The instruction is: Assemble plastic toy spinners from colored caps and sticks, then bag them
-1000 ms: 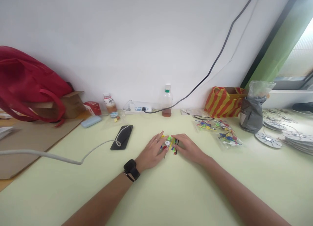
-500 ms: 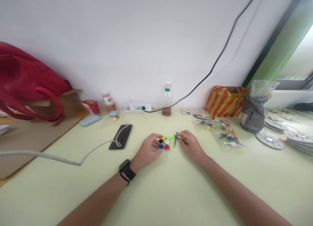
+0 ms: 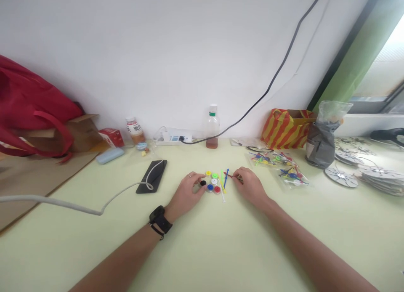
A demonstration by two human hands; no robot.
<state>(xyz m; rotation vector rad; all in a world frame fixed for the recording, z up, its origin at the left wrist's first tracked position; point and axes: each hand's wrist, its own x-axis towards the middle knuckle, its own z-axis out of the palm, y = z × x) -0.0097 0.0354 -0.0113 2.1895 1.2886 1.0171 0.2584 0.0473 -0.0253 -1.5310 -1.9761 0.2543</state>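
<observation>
My left hand (image 3: 186, 194) has thumb and fingers closed about a small black round piece (image 3: 203, 183). Close by on the table is a cluster of round pieces: yellow (image 3: 208, 173), green (image 3: 215, 176), white (image 3: 214, 181), blue (image 3: 210, 187) and red (image 3: 217, 189). To their right lie thin plastic arrows, among them a blue arrow (image 3: 226, 178), a yellow one and a white one (image 3: 223, 195). Between the fingertips of my right hand (image 3: 251, 186) is a thin dark arrow-like stick (image 3: 236, 178), its far end near a red arrow tip (image 3: 225, 173).
Bagged arrow sets (image 3: 292, 177), a striped bag (image 3: 284, 128) and stacked grey discs (image 3: 381, 176) are at the right. A bottle (image 3: 213, 130) stands by the power strip (image 3: 173, 137). A black phone (image 3: 153, 178) with a white cable lies left.
The black piece has shifted left with my left hand, a little apart from the other round pieces. My right hand has drawn slightly away from the arrows. The view has shifted slightly.
</observation>
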